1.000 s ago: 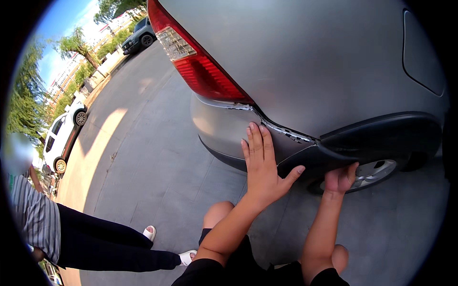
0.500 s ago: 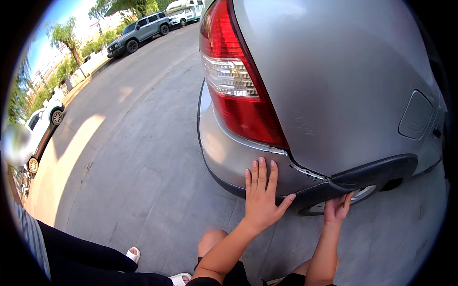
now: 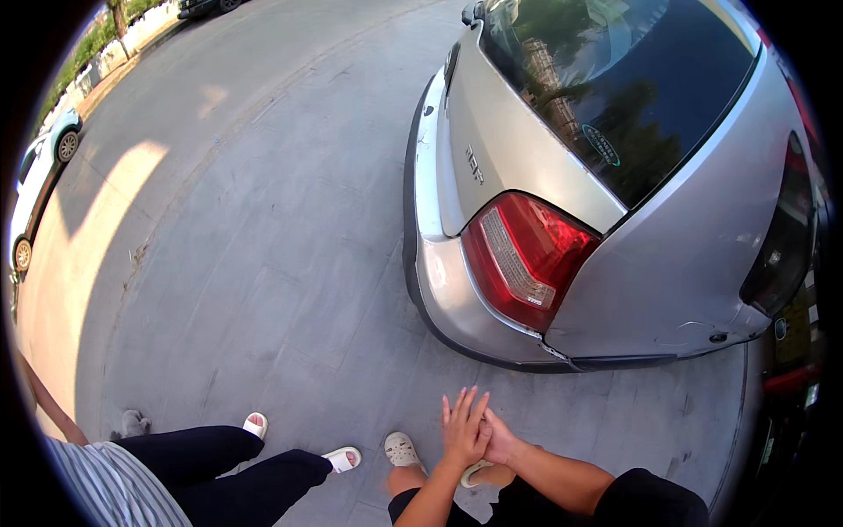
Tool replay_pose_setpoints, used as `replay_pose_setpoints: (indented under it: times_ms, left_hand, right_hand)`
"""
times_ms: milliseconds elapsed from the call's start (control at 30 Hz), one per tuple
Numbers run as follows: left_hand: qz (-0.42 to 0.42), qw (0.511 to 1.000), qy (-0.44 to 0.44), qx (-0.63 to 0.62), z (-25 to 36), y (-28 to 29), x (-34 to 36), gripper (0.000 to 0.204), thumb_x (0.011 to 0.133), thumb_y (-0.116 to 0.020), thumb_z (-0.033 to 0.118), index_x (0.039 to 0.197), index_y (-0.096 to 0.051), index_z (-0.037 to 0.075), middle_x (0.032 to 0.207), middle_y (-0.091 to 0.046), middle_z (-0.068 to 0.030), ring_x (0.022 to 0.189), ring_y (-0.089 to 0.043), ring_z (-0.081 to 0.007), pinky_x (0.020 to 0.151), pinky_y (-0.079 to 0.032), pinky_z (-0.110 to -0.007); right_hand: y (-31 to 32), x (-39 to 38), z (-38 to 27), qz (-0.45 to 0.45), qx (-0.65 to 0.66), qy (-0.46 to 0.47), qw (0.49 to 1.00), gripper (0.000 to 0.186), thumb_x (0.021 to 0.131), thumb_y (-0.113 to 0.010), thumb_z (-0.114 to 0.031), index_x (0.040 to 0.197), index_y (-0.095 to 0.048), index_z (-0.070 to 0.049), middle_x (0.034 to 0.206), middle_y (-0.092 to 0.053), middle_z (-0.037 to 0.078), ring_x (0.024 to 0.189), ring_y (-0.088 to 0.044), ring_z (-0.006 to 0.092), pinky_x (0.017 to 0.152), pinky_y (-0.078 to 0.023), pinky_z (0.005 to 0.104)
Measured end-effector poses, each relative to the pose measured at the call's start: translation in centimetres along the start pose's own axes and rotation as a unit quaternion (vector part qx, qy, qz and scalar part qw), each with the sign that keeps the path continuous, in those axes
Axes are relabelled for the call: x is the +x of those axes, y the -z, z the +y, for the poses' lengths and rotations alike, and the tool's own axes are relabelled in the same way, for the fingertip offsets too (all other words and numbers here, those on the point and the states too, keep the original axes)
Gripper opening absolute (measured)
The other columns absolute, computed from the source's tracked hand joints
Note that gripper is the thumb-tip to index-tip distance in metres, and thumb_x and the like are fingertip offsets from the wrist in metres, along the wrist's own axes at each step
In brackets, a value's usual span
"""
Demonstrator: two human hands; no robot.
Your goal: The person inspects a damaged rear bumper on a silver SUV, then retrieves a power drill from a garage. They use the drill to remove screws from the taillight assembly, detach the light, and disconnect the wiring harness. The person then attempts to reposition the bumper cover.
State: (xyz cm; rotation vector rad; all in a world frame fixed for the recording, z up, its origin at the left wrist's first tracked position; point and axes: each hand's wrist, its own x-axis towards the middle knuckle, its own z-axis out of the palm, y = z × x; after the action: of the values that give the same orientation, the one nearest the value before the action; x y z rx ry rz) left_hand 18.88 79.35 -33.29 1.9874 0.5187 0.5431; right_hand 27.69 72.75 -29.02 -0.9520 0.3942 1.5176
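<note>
Both of my hands are together in front of my legs, well clear of the car. My left hand [image 3: 462,434] is open, its fingers stretched out and slightly spread. Against its palm side rests my right hand [image 3: 500,439], apparently flat; its fingers are mostly hidden behind the left. Neither hand shows an object in it. Beyond them is the rear corner of a silver car [image 3: 654,290]. It has a red and clear tail light [image 3: 529,259], a silver bumper [image 3: 452,285] with a dark lower trim, and a gap with chipped edges [image 3: 555,351] below the light.
At my left stands another person [image 3: 237,465] in dark trousers and white slides. Grey paving [image 3: 290,263] stretches to a road. A white car [image 3: 39,184] is parked at the far left, and a dark vehicle [image 3: 206,7] at the top.
My hands have left the bumper and the wheel-arch edge and come together near my body. The view has pulled back, so more of the car's rear now shows.
</note>
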Motion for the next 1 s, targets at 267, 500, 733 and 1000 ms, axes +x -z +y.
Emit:
replay_pose_setpoints:
  times_ms: [267, 500, 733, 1000]
  left_hand:
    - [0.194, 0.598, 0.365, -0.686, 3.0, 17.7, 3.4, 0.09, 0.096, -0.026, 0.075, 0.16, -0.019, 0.012, 0.165, -0.021, -0.0172, 0.151, -0.02, -0.0372, 0.12, -0.014, -0.058]
    - [0.071, 0.579, 0.29, -0.759, 9.6, 30.0, 15.1, 0.07, 0.105, -0.027, 0.056, 0.153, -0.032, 0.006, 0.158, -0.032, -0.0227, 0.145, -0.032, -0.0389, 0.119, -0.027, -0.055]
    - [-0.021, 0.802, 0.38, -0.46, 4.7, 37.3, 36.7, 0.045, 0.106, -0.042, 0.039, 0.127, -0.055, 0.002, 0.135, -0.057, -0.0179, 0.126, -0.054, -0.0349, 0.104, -0.045, -0.05]
    - [-0.172, 0.801, 0.387, -0.423, -4.0, 38.5, 63.6, 0.033, 0.103, -0.055, 0.033, 0.118, -0.058, 0.004, 0.127, -0.061, -0.0158, 0.121, -0.057, -0.033, 0.099, -0.049, -0.046]
  right_hand:
    - [-21.8, -1.0, -1.4, -0.234, -0.724, 0.366, 0.536, 0.059, 0.106, -0.035, -0.047, 0.154, -0.04, -0.013, 0.16, -0.036, 0.013, 0.151, -0.026, 0.0305, 0.123, -0.012, 0.0543]
    - [-24.8, 7.6, -13.7, 0.09, -0.786, 0.235, 0.564, 0.061, 0.098, -0.051, -0.046, 0.149, -0.046, -0.012, 0.155, -0.04, 0.02, 0.145, -0.037, 0.0371, 0.116, -0.025, 0.0616]
    - [-29.6, 22.3, -26.3, 0.198, -0.344, 0.271, 0.877, 0.056, 0.09, -0.068, -0.019, 0.141, -0.051, -0.002, 0.144, -0.053, 0.02, 0.124, -0.057, 0.027, 0.093, -0.051, 0.0359]
    - [-35.7, 29.1, -40.2, 0.151, -0.204, 0.245, 0.936, 0.039, 0.094, -0.063, -0.021, 0.129, -0.06, -0.003, 0.118, -0.064, 0.01, 0.106, -0.063, 0.0198, 0.083, -0.053, 0.0351]
